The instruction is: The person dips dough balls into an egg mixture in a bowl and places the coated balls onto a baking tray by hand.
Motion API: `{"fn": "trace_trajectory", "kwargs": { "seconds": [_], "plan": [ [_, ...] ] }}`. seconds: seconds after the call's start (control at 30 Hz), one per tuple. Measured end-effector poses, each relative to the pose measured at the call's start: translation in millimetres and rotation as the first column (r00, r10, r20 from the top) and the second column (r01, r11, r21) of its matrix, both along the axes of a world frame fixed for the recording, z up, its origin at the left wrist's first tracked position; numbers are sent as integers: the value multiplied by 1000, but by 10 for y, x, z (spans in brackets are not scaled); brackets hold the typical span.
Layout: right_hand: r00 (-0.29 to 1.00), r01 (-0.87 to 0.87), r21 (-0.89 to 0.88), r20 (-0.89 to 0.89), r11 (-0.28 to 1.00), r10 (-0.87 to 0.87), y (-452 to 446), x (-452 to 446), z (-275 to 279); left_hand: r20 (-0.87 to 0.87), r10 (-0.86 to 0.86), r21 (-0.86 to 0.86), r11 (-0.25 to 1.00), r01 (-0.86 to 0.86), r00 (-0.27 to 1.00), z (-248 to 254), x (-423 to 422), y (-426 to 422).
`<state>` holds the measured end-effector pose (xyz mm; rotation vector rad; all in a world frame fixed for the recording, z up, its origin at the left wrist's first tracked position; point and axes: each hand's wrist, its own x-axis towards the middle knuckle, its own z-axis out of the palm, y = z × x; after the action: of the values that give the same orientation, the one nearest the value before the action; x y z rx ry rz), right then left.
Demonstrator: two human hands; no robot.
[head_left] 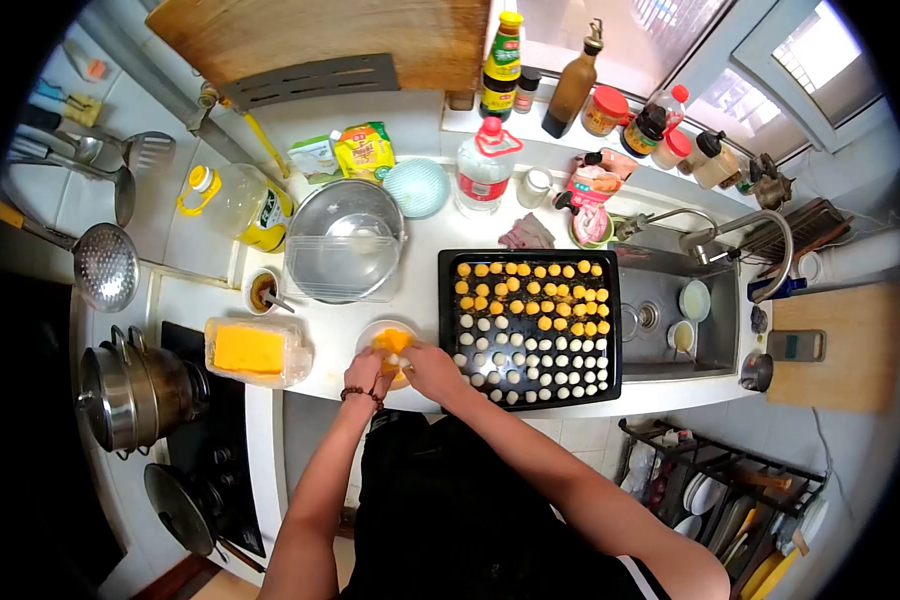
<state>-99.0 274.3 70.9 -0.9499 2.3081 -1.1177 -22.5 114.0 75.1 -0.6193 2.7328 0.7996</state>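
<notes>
At a pale round dish [364,338] on the white tabletop [332,350], our left hand [368,372] and right hand [434,374] curl over the orange mass [398,336] inside, exact grip unclear; we seem to be portioning it, next needing light pressure.

bright window [650,40] behind white counter [425,285]; tiled floor [585,435]

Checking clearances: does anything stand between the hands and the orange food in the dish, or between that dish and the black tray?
No visible object does. The left hand and right hand are at the orange food in the dish; only counter, and partly the right hand itself, lies between dish and tray.
</notes>
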Motion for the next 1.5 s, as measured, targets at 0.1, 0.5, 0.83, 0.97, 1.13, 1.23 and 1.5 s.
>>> {"fn": "trace_trajectory", "kwargs": {
  "seconds": [0.1,0.5,0.83,0.97,1.13,1.23,1.5],
  "plan": [
    [999,-18,146,-29,989,22,-277,115,-169,13,-41,88,995,40,999,-94,126,-349],
    [998,46,461,14,886,-59,-1035,186,-560,499,175,739,426,-522,849,-1064,57,-849],
    [982,149,509,27,848,-188,-739,345,-24,286,199,826,446,-346,937,-588,81,-861],
    [987,119,411,49,904,-153,-749,216,60,314,177,874,330,-357,933,-721,83,-816],
    [996,40,184,75,982,-54,-633,92,297,326,205,919,162,-360,923,-378,45,-766],
    [999,29,148,-25,989,-25,-526,-27,521,273,234,945,118,-306,933,52,12,-693],
    [998,-35,2,-60,999,35,-501,-92,923,190,284,962,140,-236,940,523,-33,-471]
  ]
}}
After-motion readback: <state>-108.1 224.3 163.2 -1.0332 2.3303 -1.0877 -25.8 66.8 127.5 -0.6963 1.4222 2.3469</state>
